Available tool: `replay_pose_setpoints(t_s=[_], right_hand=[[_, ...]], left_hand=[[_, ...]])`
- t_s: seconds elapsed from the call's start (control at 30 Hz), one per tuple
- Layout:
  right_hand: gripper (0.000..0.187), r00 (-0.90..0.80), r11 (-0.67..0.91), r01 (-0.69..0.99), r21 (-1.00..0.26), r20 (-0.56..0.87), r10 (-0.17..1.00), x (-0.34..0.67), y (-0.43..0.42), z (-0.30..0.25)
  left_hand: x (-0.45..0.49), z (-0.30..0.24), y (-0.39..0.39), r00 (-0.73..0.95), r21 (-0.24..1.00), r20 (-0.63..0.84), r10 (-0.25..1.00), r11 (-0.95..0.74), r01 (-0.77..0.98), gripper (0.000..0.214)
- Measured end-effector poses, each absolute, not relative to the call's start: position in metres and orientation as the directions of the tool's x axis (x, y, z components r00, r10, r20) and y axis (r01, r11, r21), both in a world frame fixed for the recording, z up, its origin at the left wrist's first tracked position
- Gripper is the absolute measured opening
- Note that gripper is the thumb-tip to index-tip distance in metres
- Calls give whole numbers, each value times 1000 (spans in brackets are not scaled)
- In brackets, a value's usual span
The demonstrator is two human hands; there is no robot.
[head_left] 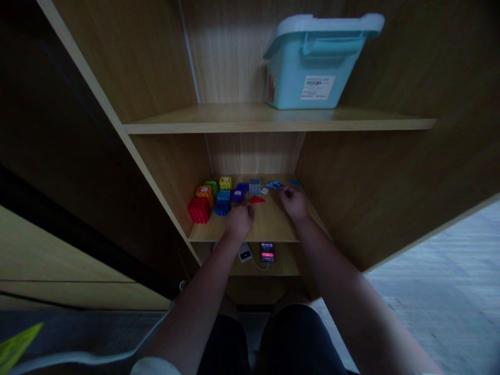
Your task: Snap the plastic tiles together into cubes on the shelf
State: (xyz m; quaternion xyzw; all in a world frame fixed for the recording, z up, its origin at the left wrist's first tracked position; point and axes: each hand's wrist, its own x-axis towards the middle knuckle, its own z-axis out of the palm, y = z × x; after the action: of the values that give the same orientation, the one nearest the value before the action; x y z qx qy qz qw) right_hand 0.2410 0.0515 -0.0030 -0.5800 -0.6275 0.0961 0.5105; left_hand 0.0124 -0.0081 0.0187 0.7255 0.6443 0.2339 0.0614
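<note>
Red and flat, a triangle [257,200] lies just beyond the left hand [239,220], whose fingers curl in; blocks [200,210] stand to that hand's left. Curled too, the right hand [295,204] has a blue piece [274,185] near its fingertips. I cannot tell whether either grips anything.

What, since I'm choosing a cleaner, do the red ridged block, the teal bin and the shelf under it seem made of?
Red ridged block: probably plastic, from its even colour and moulded-looking ridges; finish unclear. Teal bin: likely plastic, smooth with rounded edges. Shelf: wood or laminate, satin-looking, from its woody tone and faint reflection.
</note>
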Motion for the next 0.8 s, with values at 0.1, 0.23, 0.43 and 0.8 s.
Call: replay_pose_setpoints(t_s=[0.1, 0.23, 0.43, 0.8], right_hand=[[44, 53, 400, 457, -794, 473, 880, 238, 48, -6], [56, -75, 354, 421, -835, 357, 931, 232, 44, -6], [65, -142, 297, 391, -871, 261, 955, 230, 39, 1], [57, -38, 314, 424, -849, 330, 943, 230, 46, -7]], left_hand=[[10, 17, -7, 123, 462, 299, 946, -256, 849, 26], [6, 11, 0, 111, 575, 351, 930, -308, 758, 32], [2, 2, 8, 141, 657, 354, 925, -353, 666, 27], [2, 4, 7, 137, 648, 335, 932, -333, 684, 15]])
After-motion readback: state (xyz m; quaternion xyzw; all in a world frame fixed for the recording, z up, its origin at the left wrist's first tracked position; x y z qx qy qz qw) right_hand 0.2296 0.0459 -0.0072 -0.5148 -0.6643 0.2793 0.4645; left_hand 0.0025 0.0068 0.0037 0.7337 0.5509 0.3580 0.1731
